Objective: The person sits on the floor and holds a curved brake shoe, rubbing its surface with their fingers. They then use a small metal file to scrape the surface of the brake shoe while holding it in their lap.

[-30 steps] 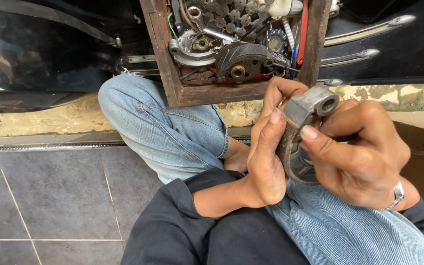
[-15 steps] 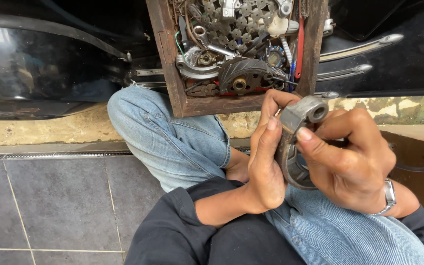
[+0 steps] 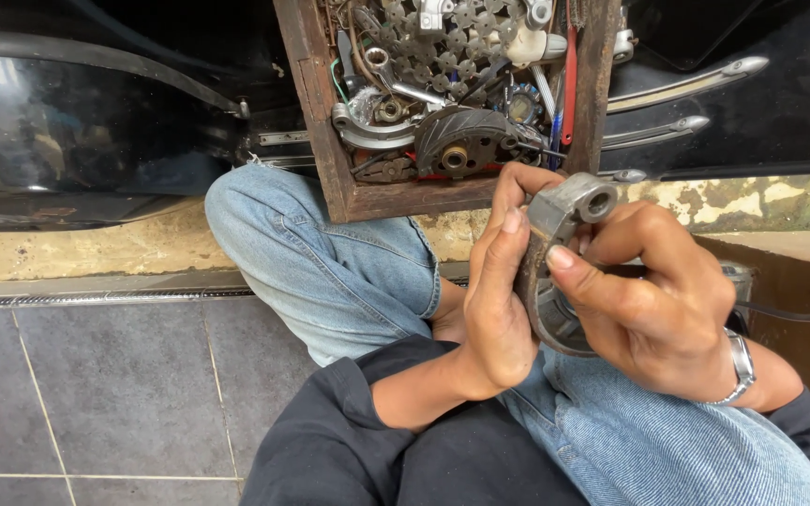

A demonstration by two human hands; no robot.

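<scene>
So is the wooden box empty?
No, the wooden box is packed with metal gears, sprockets and other greasy parts.

A curved grey cast-metal part (image 3: 564,262) sits between the left hand (image 3: 494,300) and right hand (image 3: 653,309), above the blue-denim lap (image 3: 330,272). Beyond it lies a brown wooden box (image 3: 325,122) (metal sprockets (image 3: 442,42) inside), grey floor tiles (image 3: 96,394) to the left.
</scene>
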